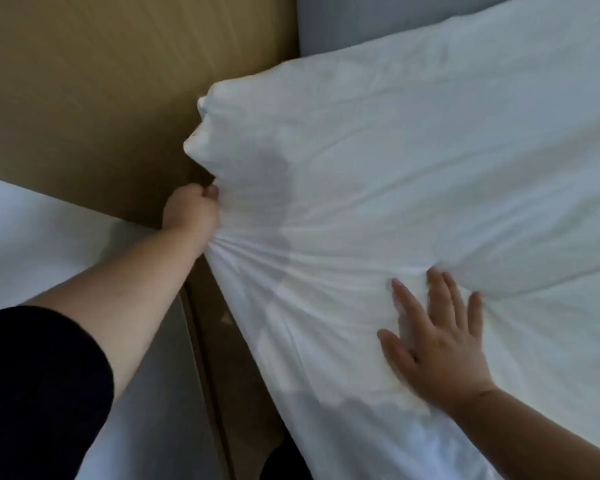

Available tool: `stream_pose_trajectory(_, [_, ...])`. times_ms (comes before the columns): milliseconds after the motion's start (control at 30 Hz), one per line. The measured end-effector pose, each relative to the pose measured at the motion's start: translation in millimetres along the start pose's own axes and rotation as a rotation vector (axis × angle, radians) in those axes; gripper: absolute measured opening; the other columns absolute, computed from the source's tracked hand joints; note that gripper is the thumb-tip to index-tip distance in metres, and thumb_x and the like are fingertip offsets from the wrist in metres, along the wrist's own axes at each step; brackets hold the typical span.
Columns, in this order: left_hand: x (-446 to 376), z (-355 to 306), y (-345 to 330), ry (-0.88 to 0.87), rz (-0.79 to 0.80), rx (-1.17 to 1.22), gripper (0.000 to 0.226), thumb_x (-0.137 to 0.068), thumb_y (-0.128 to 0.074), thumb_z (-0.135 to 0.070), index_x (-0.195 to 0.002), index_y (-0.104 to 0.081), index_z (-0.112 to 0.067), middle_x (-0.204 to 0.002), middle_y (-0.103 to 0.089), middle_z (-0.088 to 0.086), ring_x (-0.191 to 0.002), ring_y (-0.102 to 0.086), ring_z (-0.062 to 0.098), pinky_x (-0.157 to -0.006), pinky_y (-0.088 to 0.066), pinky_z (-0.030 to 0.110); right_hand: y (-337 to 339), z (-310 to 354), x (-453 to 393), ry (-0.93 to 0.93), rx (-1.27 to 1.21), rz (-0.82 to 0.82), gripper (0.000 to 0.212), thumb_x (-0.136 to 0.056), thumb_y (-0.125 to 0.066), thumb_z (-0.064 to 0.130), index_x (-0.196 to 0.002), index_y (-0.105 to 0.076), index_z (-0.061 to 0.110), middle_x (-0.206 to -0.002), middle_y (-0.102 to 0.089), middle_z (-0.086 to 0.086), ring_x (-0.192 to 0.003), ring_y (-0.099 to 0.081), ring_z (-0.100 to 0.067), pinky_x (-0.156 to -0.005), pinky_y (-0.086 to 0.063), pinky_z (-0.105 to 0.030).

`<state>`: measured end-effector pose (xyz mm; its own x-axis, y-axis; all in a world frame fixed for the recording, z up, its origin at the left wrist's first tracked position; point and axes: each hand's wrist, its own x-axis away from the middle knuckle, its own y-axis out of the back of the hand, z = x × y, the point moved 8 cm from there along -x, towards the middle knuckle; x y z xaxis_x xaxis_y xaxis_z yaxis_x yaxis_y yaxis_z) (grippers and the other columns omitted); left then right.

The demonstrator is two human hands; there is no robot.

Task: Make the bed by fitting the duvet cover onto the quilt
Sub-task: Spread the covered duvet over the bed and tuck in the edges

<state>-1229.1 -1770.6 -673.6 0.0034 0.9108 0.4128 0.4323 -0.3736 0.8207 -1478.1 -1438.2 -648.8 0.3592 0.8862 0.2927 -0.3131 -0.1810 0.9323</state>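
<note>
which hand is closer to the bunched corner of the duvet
Left. The left hand grips the fabric just below the bunched corner; the right hand presses flat farther along the duvet.

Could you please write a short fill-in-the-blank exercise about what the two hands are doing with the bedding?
1. The left hand grips a bunch of the ____ duvet cover.
2. The right hand lies ____ on the cover, fingers spread.
3. The wall panel behind the left hand is ____.

Missing words: white; flat; brown

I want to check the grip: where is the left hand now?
In the head view, the left hand is left of centre, gripping the bunched edge of the white duvet cover, just below its corner, before the brown wall.
</note>
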Motion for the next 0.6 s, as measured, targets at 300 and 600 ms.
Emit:
stream_pose_trajectory(300, [26, 3, -27, 0.188, -0.005, -0.191, 0.026, -0.103, -0.044, -0.027, -0.117, -0.056, -0.009, -0.119, -0.061, 0.016, -0.107, -0.06, 0.038, -0.084, -0.051, 0.045, -12, -58, -52, -0.179, 0.021, 0.209, 0.074, -0.085, -0.003, 0.076, -0.134, 0.043, 0.046, -0.163, 0.031, -0.01, -0.147, 0.035, -0.023, -0.118, 0.022, -0.051])
stream_pose_trajectory(600, [25, -173, 26, -0.463, 0.094, -0.219, 0.068, -0.095, -0.063, -0.045, -0.15, -0.039, -0.013, -0.152, -0.043, 0.003, -0.14, -0.041, 0.022, -0.109, -0.034, 0.033, -4, -60, -57, -0.166, -0.004, 0.317, 0.076, -0.091, -0.008, 0.075, -0.133, 0.046, 0.044, -0.141, 0.055, -0.003, -0.138, 0.046, -0.018, -0.118, 0.022, -0.053])
